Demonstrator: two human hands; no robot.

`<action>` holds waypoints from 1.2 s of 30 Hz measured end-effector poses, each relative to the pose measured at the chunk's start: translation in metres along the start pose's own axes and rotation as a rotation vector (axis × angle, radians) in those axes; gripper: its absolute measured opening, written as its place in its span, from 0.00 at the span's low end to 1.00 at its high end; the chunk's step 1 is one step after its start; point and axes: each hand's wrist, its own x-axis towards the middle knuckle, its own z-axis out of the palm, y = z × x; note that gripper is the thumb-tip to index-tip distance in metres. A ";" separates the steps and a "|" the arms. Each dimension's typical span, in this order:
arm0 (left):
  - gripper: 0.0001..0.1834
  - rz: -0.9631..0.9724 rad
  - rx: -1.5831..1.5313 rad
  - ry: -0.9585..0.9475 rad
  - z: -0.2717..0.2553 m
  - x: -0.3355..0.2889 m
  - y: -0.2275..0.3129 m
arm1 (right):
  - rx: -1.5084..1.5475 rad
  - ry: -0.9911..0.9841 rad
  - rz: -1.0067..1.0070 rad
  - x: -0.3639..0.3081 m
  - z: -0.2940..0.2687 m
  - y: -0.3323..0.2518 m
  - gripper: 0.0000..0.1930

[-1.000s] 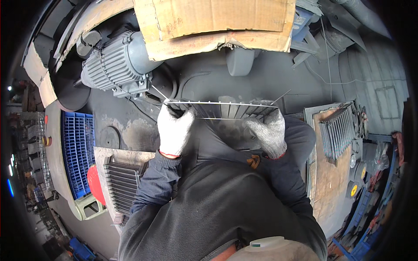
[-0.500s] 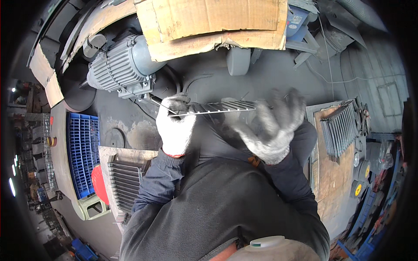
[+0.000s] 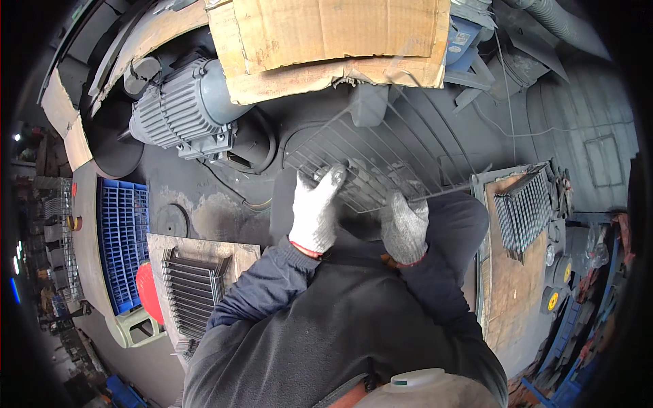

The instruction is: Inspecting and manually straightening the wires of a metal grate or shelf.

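Observation:
A dark wire rack [image 3: 393, 139] of thin parallel rods is tilted up in front of me, above my lap. My left hand [image 3: 316, 211], in a white knit glove, is closed on its near left edge, with the thumb on top. My right hand [image 3: 406, 228], in a greyer, dirtier glove, grips the near edge further right; its fingers pass behind the rods. To my left, a stack of similar wire racks [image 3: 190, 292] lies on a board [image 3: 238, 253]. Another stack of wire racks [image 3: 522, 211] rests on a cardboard-covered surface [image 3: 507, 292] to my right.
A grey electric motor [image 3: 177, 105] stands ahead on the left. Cardboard sheets [image 3: 333, 34] cover something straight ahead, close to the rack's far corner. A blue plastic grid [image 3: 124, 238], a red round object [image 3: 148, 292] and a green stool [image 3: 139, 333] are at the left.
The rack has swung from nearly edge-on to showing its broad face. My right hand, blurred and beside the rack's right end before, has moved inward onto its near edge. My left hand shifted right.

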 end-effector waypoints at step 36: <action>0.16 -0.530 0.397 0.043 -0.047 0.112 -0.022 | -0.794 0.426 0.501 0.119 -0.044 -0.064 0.15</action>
